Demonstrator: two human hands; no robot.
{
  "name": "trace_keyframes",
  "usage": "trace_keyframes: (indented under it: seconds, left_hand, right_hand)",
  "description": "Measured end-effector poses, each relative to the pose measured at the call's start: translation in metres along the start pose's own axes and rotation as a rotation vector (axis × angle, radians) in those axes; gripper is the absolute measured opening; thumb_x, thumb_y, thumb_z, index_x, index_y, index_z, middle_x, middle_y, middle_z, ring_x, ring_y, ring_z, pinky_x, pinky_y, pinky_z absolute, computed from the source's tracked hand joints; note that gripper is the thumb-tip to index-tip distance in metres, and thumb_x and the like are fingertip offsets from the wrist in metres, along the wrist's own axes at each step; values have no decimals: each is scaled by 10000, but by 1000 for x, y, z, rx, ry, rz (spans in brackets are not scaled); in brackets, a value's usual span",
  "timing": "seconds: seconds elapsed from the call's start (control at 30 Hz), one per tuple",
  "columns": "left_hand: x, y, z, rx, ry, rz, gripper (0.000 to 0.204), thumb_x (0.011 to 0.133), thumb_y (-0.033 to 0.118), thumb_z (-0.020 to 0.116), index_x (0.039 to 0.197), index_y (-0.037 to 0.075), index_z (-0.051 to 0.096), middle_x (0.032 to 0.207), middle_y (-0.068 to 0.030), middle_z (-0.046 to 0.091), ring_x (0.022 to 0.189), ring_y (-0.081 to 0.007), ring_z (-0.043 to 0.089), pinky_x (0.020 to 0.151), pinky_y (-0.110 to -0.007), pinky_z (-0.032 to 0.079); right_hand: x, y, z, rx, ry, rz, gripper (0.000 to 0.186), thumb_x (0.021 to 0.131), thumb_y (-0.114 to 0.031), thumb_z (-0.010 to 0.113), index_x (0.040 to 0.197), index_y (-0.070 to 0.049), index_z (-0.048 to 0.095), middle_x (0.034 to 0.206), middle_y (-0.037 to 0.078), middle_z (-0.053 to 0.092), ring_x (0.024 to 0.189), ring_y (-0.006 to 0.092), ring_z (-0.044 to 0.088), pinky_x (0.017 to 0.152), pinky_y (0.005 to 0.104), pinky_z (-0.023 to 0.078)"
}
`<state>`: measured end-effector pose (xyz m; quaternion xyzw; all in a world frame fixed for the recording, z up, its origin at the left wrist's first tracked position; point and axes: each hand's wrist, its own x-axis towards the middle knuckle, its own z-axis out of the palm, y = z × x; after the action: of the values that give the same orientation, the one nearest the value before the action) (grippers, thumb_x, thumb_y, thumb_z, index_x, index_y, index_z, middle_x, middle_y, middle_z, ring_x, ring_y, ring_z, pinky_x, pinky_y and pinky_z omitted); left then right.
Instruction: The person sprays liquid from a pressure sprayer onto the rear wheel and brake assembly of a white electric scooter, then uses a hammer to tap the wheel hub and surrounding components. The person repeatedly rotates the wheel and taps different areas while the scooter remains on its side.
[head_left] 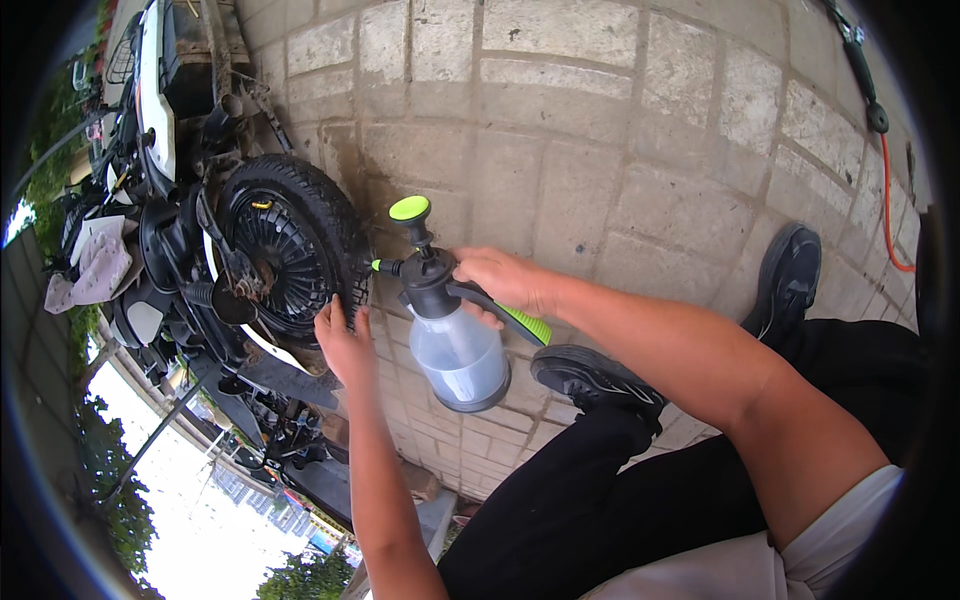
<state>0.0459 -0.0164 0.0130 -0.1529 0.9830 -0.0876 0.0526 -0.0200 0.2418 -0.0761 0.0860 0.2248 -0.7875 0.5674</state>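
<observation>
A pump sprayer (460, 350) with a clear bottle, black head and bright green pump knob is held upright by my right hand (495, 280), whose fingers close round its head and handle. Its short green-tipped nozzle (385, 266) points left at the black tyre (325, 195) of a scooter-like vehicle. My left hand (345, 345) is at the lower edge of that tyre, fingers stretched out and thumb apart. It appears to touch the rubber; the exact contact is hidden. Inside the tyre sits a black spoked wheel (285, 250) with a small yellow mark.
Brick paving (560, 170) covers the ground. My black shoes (590, 380) stand right of the sprayer. An orange hose (890, 200) with a black fitting lies at the far right. A patterned cloth (100, 265) hangs on the vehicle at left.
</observation>
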Motion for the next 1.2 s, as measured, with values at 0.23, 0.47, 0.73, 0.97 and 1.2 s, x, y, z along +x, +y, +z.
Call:
trace_keyframes:
  seconds: [0.23,0.47,0.73,0.97,1.2]
  left_hand:
    - [-1,1,14,36,166,80,392,806,170,715,1160,20,638,922,-96,580,833,-262,574,721,-349,467]
    - [27,37,13,53,197,-29,371,849,263,667,1138,30,655,921,-94,583,808,-268,584,707,-362,467]
    - [27,20,3,-250,133,43,327,840,127,662,1130,-21,635,1028,-150,607,942,-301,594,814,-364,474]
    - [-4,-3,12,-89,159,71,346,839,123,680,1153,-12,626,982,-130,591,881,-267,583,787,-333,467]
    - [2,3,11,-65,177,57,343,829,155,694,1138,13,650,909,-98,594,822,-246,572,731,-333,461]
  right_hand:
    - [2,0,1,-6,28,28,185,893,-197,398,881,-32,483,630,63,496,443,147,490,357,301,398]
    - [2,0,-1,4,31,21,200,894,-208,389,878,-31,481,619,67,489,440,149,487,360,302,395]
    - [-2,-3,1,-21,7,2,268,931,-269,376,870,-30,480,615,64,495,425,143,477,353,298,389]
    - [0,-1,-1,-9,23,3,258,922,-261,380,859,-33,485,614,62,496,424,144,484,352,300,395]
    - [5,1,-2,12,22,35,210,895,-227,396,870,-37,482,617,66,504,423,153,492,351,302,397]
